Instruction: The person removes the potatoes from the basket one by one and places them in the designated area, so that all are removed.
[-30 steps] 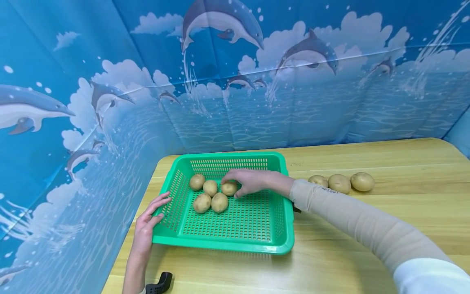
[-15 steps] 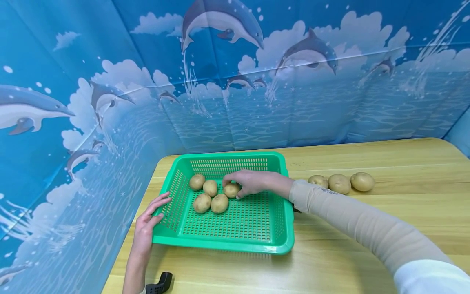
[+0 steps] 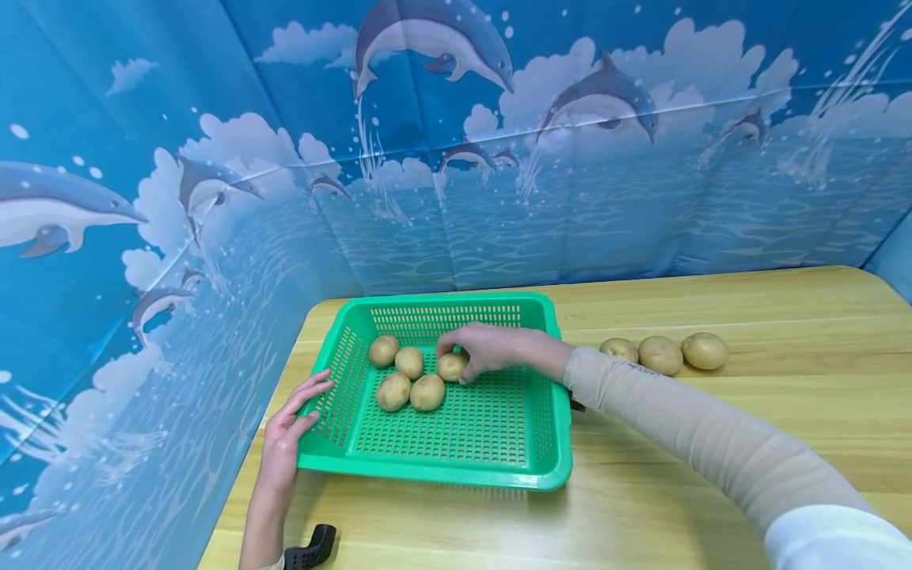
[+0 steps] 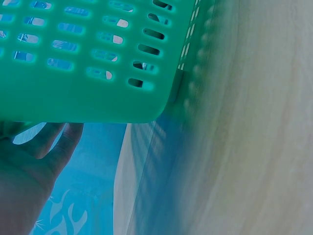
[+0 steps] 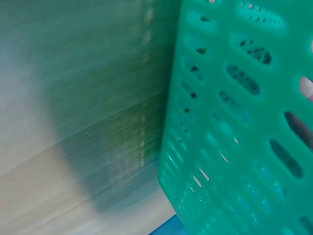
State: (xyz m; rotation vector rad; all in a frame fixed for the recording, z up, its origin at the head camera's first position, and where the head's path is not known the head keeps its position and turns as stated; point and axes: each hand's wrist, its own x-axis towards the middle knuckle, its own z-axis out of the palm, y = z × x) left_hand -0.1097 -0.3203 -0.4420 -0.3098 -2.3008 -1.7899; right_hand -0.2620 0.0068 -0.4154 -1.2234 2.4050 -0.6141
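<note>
Bench point(image 3: 712, 443) carries a green basket point(image 3: 442, 473) near its left edge; right hand point(image 3: 488, 347) pinches one potato point(image 3: 452, 368) inside, fingers curled; left hand point(image 3: 283, 437) touches the basket rim, fingers extended.

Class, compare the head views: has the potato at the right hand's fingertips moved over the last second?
Yes: the potato at the right hand has shifted slightly rightward, judged against the unmoved green basket.
</note>
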